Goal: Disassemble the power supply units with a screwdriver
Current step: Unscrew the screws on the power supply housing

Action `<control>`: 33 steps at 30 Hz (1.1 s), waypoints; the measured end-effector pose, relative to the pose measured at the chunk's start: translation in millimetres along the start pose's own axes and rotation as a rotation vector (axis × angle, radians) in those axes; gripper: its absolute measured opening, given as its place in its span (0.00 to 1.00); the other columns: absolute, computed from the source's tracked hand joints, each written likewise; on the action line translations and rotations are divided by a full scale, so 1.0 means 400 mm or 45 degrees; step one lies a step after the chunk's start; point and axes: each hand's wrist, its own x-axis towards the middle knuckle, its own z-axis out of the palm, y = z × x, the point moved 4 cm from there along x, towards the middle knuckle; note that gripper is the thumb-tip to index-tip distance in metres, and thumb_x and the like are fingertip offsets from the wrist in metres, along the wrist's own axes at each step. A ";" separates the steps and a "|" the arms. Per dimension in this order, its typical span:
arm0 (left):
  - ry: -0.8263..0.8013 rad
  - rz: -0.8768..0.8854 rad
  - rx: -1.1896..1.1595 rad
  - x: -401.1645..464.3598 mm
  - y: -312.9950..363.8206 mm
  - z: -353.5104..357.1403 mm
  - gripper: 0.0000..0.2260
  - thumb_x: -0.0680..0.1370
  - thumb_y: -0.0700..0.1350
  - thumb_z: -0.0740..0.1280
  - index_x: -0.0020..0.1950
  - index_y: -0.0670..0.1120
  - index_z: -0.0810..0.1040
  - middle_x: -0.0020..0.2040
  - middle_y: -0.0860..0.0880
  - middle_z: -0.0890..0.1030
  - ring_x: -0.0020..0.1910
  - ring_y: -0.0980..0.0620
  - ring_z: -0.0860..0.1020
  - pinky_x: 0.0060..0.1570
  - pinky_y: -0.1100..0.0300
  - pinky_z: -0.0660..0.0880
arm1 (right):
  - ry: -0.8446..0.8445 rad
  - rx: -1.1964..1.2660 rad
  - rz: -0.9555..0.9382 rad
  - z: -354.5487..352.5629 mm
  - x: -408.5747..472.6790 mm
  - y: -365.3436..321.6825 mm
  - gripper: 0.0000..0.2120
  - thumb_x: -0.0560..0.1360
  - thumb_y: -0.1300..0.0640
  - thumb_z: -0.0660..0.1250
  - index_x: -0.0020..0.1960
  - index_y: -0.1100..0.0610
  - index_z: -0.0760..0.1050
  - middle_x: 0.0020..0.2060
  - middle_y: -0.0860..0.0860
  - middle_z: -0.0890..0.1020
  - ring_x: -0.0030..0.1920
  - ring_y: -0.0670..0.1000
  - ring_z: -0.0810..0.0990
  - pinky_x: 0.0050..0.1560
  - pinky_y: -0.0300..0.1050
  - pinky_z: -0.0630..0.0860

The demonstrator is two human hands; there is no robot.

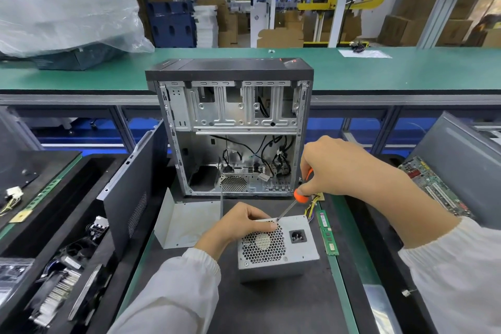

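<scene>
White sleeves closest to us — both arms reach in over the dark mat. Our left hand (238, 221) curls over the top far-left edge of the grey metal box-shaped power supply unit (278, 245), thumb on its honeycomb fan grille, holding it steady. Our right hand (339, 168) grips the orange-handled screwdriver (294, 202) from above, fingers closed round the handle; the steel shaft slants down-left, tip touching the unit's top edge just beside the left thumb. Beyond both hands stands the open silver-and-black computer tower case (230, 127), loose cables inside. Right of the unit, under our right wrist — a green memory stick (328, 233). Left of our left hand, a bent grey sheet-metal cover (184, 221).
</scene>
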 end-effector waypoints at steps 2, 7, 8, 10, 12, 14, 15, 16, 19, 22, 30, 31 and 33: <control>-0.019 -0.007 0.008 -0.001 0.001 0.000 0.10 0.73 0.43 0.75 0.52 0.42 0.85 0.48 0.42 0.86 0.42 0.52 0.82 0.47 0.59 0.79 | -0.010 -0.008 0.003 -0.002 0.000 0.000 0.17 0.67 0.42 0.74 0.47 0.53 0.80 0.43 0.51 0.80 0.42 0.54 0.80 0.33 0.42 0.69; -0.035 0.002 0.115 -0.002 0.012 0.000 0.09 0.73 0.45 0.76 0.51 0.44 0.86 0.47 0.44 0.86 0.44 0.51 0.83 0.50 0.56 0.79 | -0.075 -0.052 0.019 -0.007 -0.001 -0.007 0.20 0.68 0.41 0.73 0.48 0.56 0.75 0.40 0.51 0.77 0.40 0.54 0.78 0.32 0.43 0.68; -0.042 0.013 0.165 -0.002 0.019 -0.002 0.09 0.73 0.45 0.76 0.51 0.44 0.86 0.47 0.44 0.86 0.45 0.51 0.83 0.51 0.55 0.80 | -0.090 -0.069 0.017 -0.008 -0.001 -0.008 0.20 0.68 0.41 0.73 0.47 0.56 0.74 0.38 0.50 0.75 0.39 0.54 0.77 0.30 0.42 0.67; -0.061 0.031 0.288 -0.001 0.032 -0.003 0.10 0.73 0.46 0.75 0.52 0.44 0.85 0.48 0.45 0.86 0.48 0.48 0.84 0.53 0.54 0.80 | -0.110 -0.098 0.007 -0.011 -0.001 -0.013 0.21 0.68 0.41 0.73 0.46 0.55 0.69 0.34 0.48 0.71 0.37 0.53 0.75 0.27 0.41 0.64; -0.068 0.043 0.433 -0.001 0.043 0.000 0.11 0.74 0.47 0.74 0.54 0.44 0.85 0.50 0.45 0.85 0.50 0.48 0.83 0.53 0.55 0.80 | -0.134 -0.126 -0.003 -0.012 -0.003 -0.019 0.21 0.68 0.41 0.73 0.45 0.55 0.67 0.34 0.48 0.69 0.37 0.53 0.73 0.30 0.42 0.66; -0.062 0.061 0.576 -0.001 0.050 0.008 0.12 0.76 0.48 0.72 0.56 0.43 0.83 0.51 0.45 0.85 0.49 0.50 0.81 0.52 0.57 0.79 | -0.155 -0.171 -0.011 -0.008 -0.004 -0.028 0.21 0.69 0.40 0.73 0.45 0.53 0.67 0.36 0.49 0.69 0.37 0.54 0.72 0.35 0.44 0.68; -0.055 0.071 0.633 -0.003 0.053 0.011 0.12 0.77 0.48 0.71 0.57 0.43 0.82 0.52 0.45 0.84 0.48 0.52 0.80 0.52 0.57 0.78 | -0.151 -0.202 -0.019 -0.008 -0.004 -0.034 0.21 0.69 0.41 0.72 0.43 0.54 0.66 0.35 0.49 0.68 0.36 0.53 0.71 0.35 0.45 0.68; -0.049 0.076 0.672 -0.006 0.056 0.015 0.12 0.78 0.48 0.69 0.57 0.43 0.82 0.52 0.46 0.84 0.48 0.53 0.80 0.53 0.57 0.77 | -0.149 -0.227 -0.028 -0.008 -0.004 -0.040 0.22 0.69 0.41 0.72 0.41 0.55 0.64 0.34 0.49 0.66 0.33 0.52 0.69 0.35 0.45 0.67; -0.032 0.064 0.710 -0.019 0.050 0.032 0.10 0.78 0.49 0.67 0.56 0.46 0.82 0.50 0.48 0.84 0.47 0.52 0.80 0.53 0.57 0.77 | -0.153 -0.247 -0.064 -0.014 -0.007 -0.059 0.23 0.70 0.45 0.72 0.34 0.54 0.59 0.33 0.49 0.65 0.29 0.48 0.64 0.30 0.44 0.64; 0.115 0.069 0.881 -0.033 0.033 0.046 0.12 0.76 0.60 0.65 0.49 0.54 0.80 0.43 0.53 0.84 0.47 0.53 0.81 0.52 0.54 0.77 | -0.162 -0.247 -0.090 -0.019 -0.009 -0.084 0.24 0.74 0.39 0.66 0.35 0.56 0.61 0.32 0.50 0.64 0.30 0.50 0.65 0.33 0.45 0.66; 0.402 0.308 1.022 -0.050 0.017 0.056 0.21 0.75 0.69 0.60 0.55 0.56 0.79 0.49 0.56 0.83 0.50 0.54 0.79 0.46 0.59 0.72 | -0.074 -0.557 -0.341 -0.023 -0.001 -0.147 0.11 0.74 0.54 0.67 0.41 0.56 0.65 0.31 0.51 0.67 0.29 0.51 0.66 0.28 0.41 0.64; 0.407 0.318 1.031 -0.050 0.016 0.057 0.21 0.75 0.69 0.60 0.55 0.56 0.79 0.49 0.56 0.83 0.50 0.54 0.79 0.45 0.59 0.71 | -0.060 -0.592 -0.379 -0.024 -0.001 -0.146 0.14 0.73 0.54 0.67 0.38 0.56 0.62 0.29 0.50 0.64 0.27 0.50 0.63 0.26 0.40 0.60; 0.416 0.330 1.042 -0.051 0.014 0.057 0.21 0.75 0.69 0.59 0.56 0.56 0.79 0.50 0.56 0.83 0.51 0.55 0.79 0.45 0.59 0.70 | -0.027 -0.669 -0.456 -0.021 -0.007 -0.143 0.18 0.74 0.52 0.67 0.36 0.56 0.59 0.29 0.50 0.63 0.26 0.49 0.61 0.26 0.40 0.56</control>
